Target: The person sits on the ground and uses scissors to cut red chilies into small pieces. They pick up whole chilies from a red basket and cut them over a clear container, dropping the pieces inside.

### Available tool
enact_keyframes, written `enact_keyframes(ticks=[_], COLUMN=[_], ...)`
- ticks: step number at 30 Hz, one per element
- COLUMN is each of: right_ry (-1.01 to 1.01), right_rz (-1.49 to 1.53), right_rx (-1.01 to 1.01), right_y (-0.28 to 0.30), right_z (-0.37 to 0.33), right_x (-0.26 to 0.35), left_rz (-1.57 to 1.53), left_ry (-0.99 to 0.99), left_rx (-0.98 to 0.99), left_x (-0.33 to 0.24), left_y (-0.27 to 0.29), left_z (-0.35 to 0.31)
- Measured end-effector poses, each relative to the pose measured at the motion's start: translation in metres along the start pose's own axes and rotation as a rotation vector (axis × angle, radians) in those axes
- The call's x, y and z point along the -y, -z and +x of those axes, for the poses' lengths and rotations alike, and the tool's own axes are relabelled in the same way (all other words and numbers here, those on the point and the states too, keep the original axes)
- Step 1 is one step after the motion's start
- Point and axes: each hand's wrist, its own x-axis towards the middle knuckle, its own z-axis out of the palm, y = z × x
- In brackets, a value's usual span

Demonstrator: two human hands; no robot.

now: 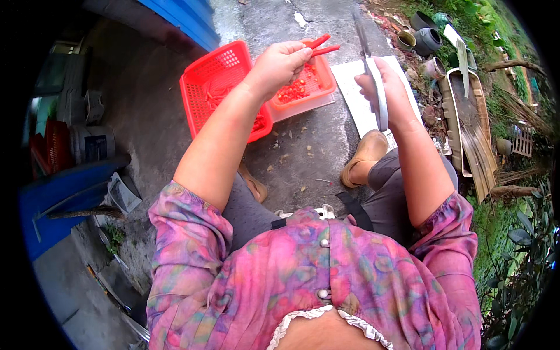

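The left hand (pixel 284 63) is pinched on slender red peppers (pixel 321 45) at the far side of a red tray (pixel 306 98) holding cut pieces (pixel 294 90) — just beside a red basket (pixel 216 63). The right hand (pixel 395 96), curled around the handle of scissors (pixel 381 99), is above a white board (pixel 345 77) — blades pointing away from the body.

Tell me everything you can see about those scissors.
The scissors have a pale grey, plastic-looking handle and darker, metallic-looking blades pointing away from the person. The right hand grips the handle; in this view, part of them overlaps the white board. Whether the blades are parted is unclear.
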Motion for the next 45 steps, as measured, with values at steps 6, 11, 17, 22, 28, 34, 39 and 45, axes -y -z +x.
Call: enact_keyframes(ticks=[6, 11, 17, 22, 28, 34, 39, 45], right_ry=[0.058, 0.064, 0.095, 0.116, 0.082, -0.056, -0.159, -0.113], right_rz=[-0.163, -0.291, -0.390, -0.392, -0.407, 0.290, 0.104, -0.193], right_rx=[0.147, 0.131, 0.094, 0.078, 0.069, -0.088, 0.028, 0.373], right_y=[0.005, 0.000, -0.002, 0.000, -0.002, 0.019, 0.022, -0.018], right_z=[0.001, -0.004, -0.006, -0.005, -0.005, 0.004, 0.009, -0.014], right_x=[-0.011, -0.002, 0.000, -0.003, 0.001, 0.010, -0.001, 0.000], left_rz=[0.075, 0.080, 0.114, 0.114, 0.125, 0.042, -0.033, -0.105], left_ry=[0.020, 0.010, 0.013, 0.005, -0.003, -0.040, 0.062, 0.106], left_rx=[0.084, 0.116, 0.109, 0.104, 0.094, 0.029, -0.004, 0.032], left_x=[0.008, 0.009, 0.013, 0.011, 0.011, 0.009, 0.013, 0.018], left_y=[0.002, 0.008, 0.012, 0.011, 0.011, 0.004, 0.012, 0.030], left_z=[0.006, 0.007, 0.008, 0.008, 0.009, 0.010, 0.004, -0.009])
